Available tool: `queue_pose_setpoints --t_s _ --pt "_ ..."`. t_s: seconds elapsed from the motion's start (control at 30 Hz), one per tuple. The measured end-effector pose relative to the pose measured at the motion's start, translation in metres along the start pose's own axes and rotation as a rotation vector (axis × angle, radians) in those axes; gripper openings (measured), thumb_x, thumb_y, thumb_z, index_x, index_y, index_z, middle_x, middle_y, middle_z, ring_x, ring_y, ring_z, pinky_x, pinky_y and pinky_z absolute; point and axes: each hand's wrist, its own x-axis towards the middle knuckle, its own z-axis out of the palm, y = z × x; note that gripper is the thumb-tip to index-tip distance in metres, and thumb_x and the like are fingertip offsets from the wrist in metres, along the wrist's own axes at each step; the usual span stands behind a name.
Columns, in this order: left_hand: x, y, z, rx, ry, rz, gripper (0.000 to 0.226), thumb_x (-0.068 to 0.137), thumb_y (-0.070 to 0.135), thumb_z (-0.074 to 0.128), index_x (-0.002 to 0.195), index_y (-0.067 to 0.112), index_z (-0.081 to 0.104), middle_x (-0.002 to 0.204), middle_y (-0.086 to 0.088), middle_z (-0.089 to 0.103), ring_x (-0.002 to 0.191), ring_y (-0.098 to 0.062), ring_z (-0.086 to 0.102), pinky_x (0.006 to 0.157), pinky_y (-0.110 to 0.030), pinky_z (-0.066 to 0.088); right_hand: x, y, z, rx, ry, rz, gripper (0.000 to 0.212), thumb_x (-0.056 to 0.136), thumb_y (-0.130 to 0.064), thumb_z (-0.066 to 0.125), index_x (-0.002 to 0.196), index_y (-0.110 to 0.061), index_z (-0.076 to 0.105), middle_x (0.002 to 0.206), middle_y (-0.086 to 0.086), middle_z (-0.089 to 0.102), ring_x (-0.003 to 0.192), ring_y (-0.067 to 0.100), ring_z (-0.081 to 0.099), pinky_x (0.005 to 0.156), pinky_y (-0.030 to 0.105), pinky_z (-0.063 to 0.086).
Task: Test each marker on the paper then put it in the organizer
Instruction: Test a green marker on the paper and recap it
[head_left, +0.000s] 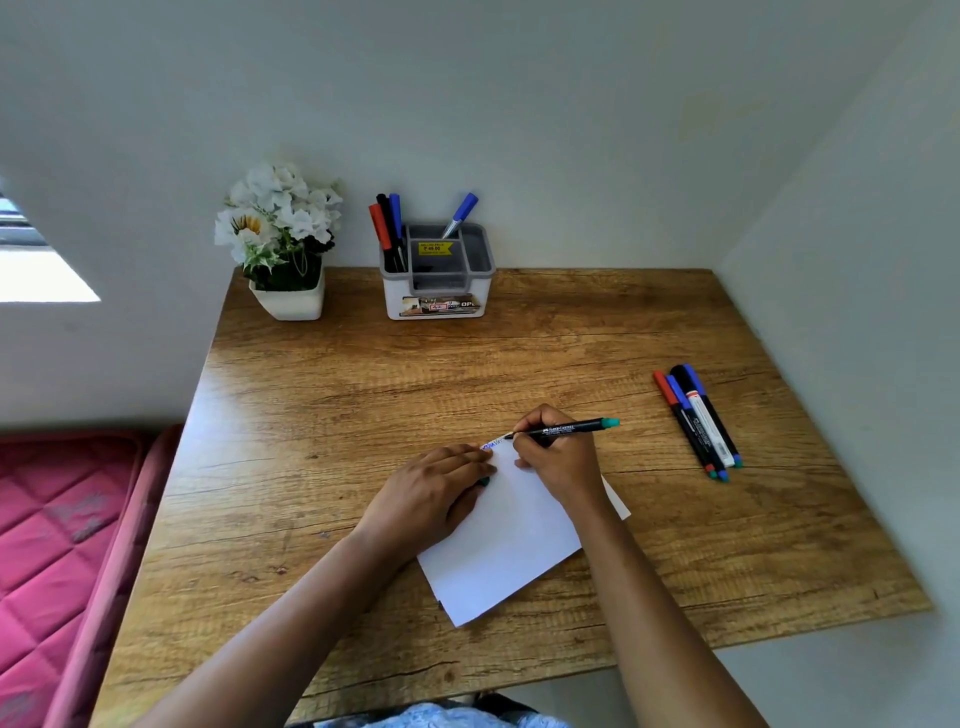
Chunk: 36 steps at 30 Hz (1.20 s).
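Observation:
A white sheet of paper (511, 540) lies on the wooden desk (363, 415) with blue scribbles at its far corner. My right hand (558, 460) grips a black marker (571, 428) with a green end, its tip touching that corner. My left hand (441, 493) lies flat on the paper's left edge, and a green cap (484, 481) peeks out under its fingers. The grey and white organizer (436, 280) stands at the desk's back edge with several markers upright in it. Several more markers (698, 421) lie side by side at the right.
A white pot of artificial flowers (283, 244) stands left of the organizer by the wall. Walls close in the desk at the back and right. A pink quilted mattress (57, 545) lies beside the desk's left edge.

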Motion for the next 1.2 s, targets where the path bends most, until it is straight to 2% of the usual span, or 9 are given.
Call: queue_pose_setpoints --t_s 0.17,0.3,0.6,0.87,0.97,1.2 --pt "-0.0003 0.0004 -0.0008 0.0 0.009 0.002 0.036 0.094 0.035 0.041 0.116 0.021 0.066 0.124 0.005 0.064 0.119 -0.012 0.054 0.093 -0.026 0.045 0.0002 -0.001 0.0006 -0.026 -0.005 -0.011 0.016 0.079 0.002 0.065 0.072 -0.013 0.061 0.071 0.0 0.062 0.067 0.007 0.061 0.057 0.023 0.057" --pt "0.0001 0.0019 -0.001 -0.005 0.025 0.001 0.036 0.093 0.035 0.042 0.114 0.02 0.068 0.121 0.005 0.065 0.117 -0.012 0.056 0.09 -0.026 0.047 -0.0006 -0.0004 -0.0007 -0.018 -0.007 -0.02 0.015 0.079 0.002 0.064 0.072 -0.01 0.061 0.068 -0.001 0.06 0.062 0.002 0.06 0.055 0.02 0.055" --pt "0.0005 0.0023 -0.0027 -0.012 0.012 -0.007 0.037 0.093 0.036 0.042 0.114 0.02 0.067 0.122 0.005 0.065 0.117 -0.013 0.055 0.092 -0.027 0.046 0.0016 -0.0003 -0.0002 -0.001 -0.006 -0.012 0.013 0.079 0.002 0.064 0.073 -0.01 0.062 0.071 0.0 0.061 0.066 0.005 0.06 0.057 0.023 0.056" --pt "0.0003 0.0036 -0.0043 -0.028 0.007 -0.008 0.036 0.093 0.035 0.042 0.113 0.019 0.068 0.122 0.004 0.065 0.117 -0.013 0.056 0.093 -0.026 0.045 -0.0003 0.0 0.0005 -0.009 0.019 -0.022 0.014 0.08 0.001 0.063 0.072 -0.009 0.06 0.069 0.0 0.06 0.065 0.008 0.06 0.053 0.019 0.053" --pt "0.0004 0.0033 -0.0037 -0.031 0.011 -0.009 0.036 0.093 0.035 0.042 0.113 0.019 0.067 0.122 0.004 0.065 0.117 -0.013 0.056 0.093 -0.026 0.045 0.0011 -0.0005 -0.0001 -0.01 0.032 -0.013 0.019 0.081 0.001 0.063 0.07 -0.014 0.059 0.069 0.0 0.061 0.065 0.008 0.06 0.054 0.02 0.054" --pt "0.001 0.0033 -0.0035 -0.044 0.034 0.004 0.035 0.093 0.034 0.043 0.112 0.018 0.067 0.121 0.003 0.065 0.117 -0.013 0.056 0.092 -0.027 0.046 0.0016 0.0008 0.0005 -0.033 0.04 -0.023 0.019 0.08 0.0 0.064 0.069 -0.014 0.059 0.068 -0.001 0.06 0.061 0.004 0.06 0.055 0.022 0.056"
